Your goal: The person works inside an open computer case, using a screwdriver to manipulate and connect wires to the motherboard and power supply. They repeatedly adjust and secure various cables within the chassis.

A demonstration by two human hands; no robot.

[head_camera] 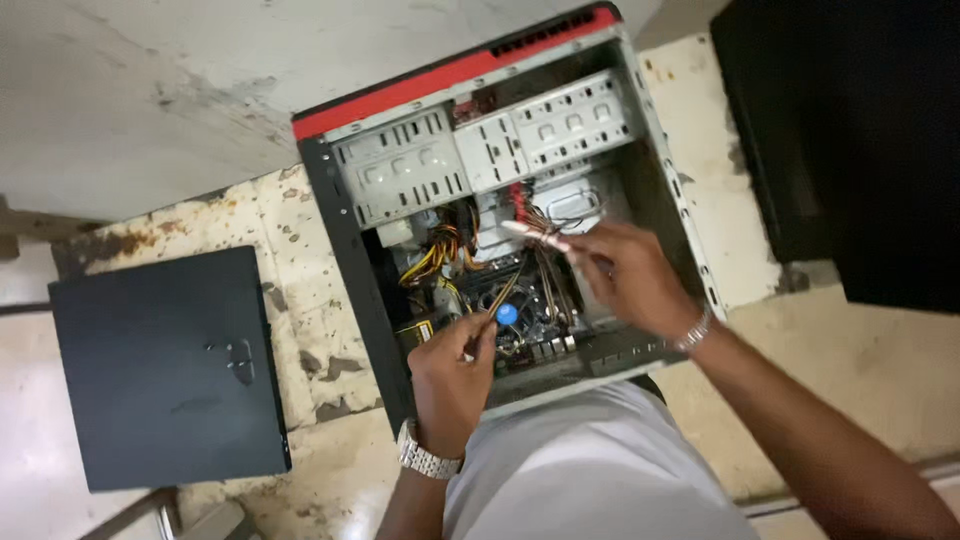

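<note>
Left hand [452,370] pinches a cable [503,297] — right hand [625,275], reaching inward, grips a cable bundle [535,236].

**Two bare hands meet over the open computer case**

Both arms reach forward from the bottom of the frame into the open computer case [500,220]. The left hand [452,365], a metal watch on its wrist, hovers at the case's near edge with fingers curled and thumb and forefinger pinched together. The right hand [628,275], a bracelet at the wrist, extends deeper toward the middle of the case, palm down, fingertips closed in a pinch. The right forearm crosses in diagonally from the lower right.
</note>
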